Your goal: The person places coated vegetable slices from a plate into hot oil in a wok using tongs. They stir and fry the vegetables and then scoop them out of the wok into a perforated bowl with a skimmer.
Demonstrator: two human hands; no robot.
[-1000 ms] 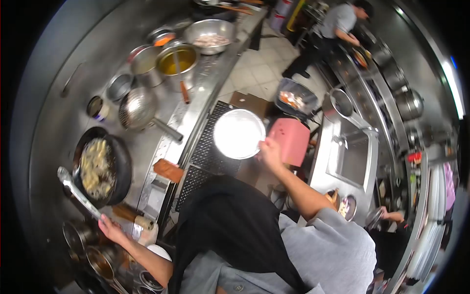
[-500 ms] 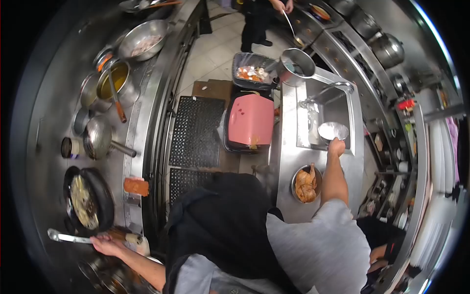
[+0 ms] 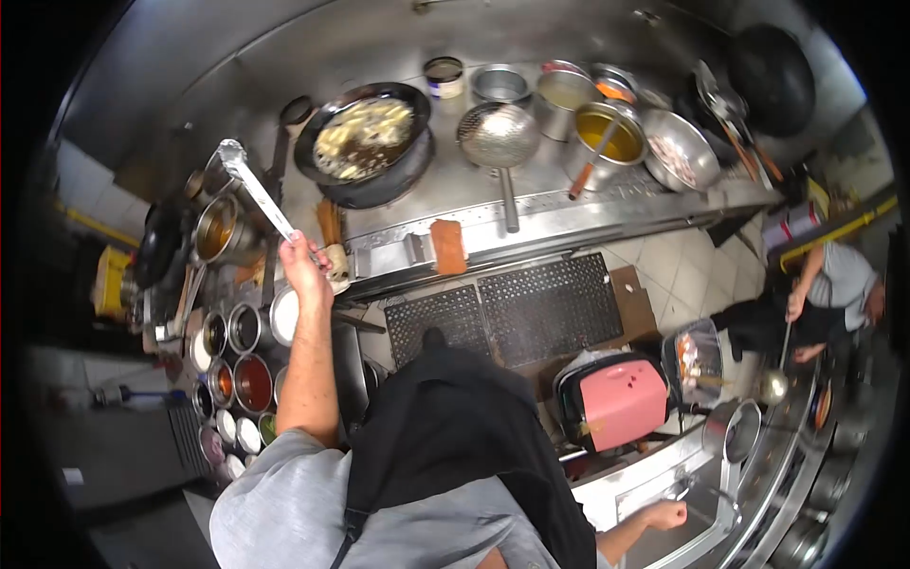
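Observation:
Metal tongs (image 3: pixel 261 194) are gripped in my left hand (image 3: pixel 305 270), their far end raised up and to the left. They point past the left side of a black wok (image 3: pixel 412 156), where pale pieces (image 3: pixel 374 123) sit in bubbling oil. My right hand (image 3: pixel 665 515) is closed in a fist over the sink (image 3: pixel 630 498), just below the faucet (image 3: pixel 682 486); no object shows in it. A perforated metal strainer (image 3: pixel 500 136) lies right of the wok, its handle toward me.
Along the back counter (image 3: pixel 559 211) stand a pot of yellow liquid (image 3: pixel 616 142) and a metal bowl (image 3: pixel 675 156). Sauce containers (image 3: pixel 253 379) fill the lower left. A pink-topped bin (image 3: pixel 621 403) is beside the sink. Another person (image 3: pixel 839 289) holds a ladle (image 3: pixel 774 384) at the right.
The view has swung toward the stove. The white round dish that my right hand carried over to the sink no longer shows. My left hand still holds the tongs.

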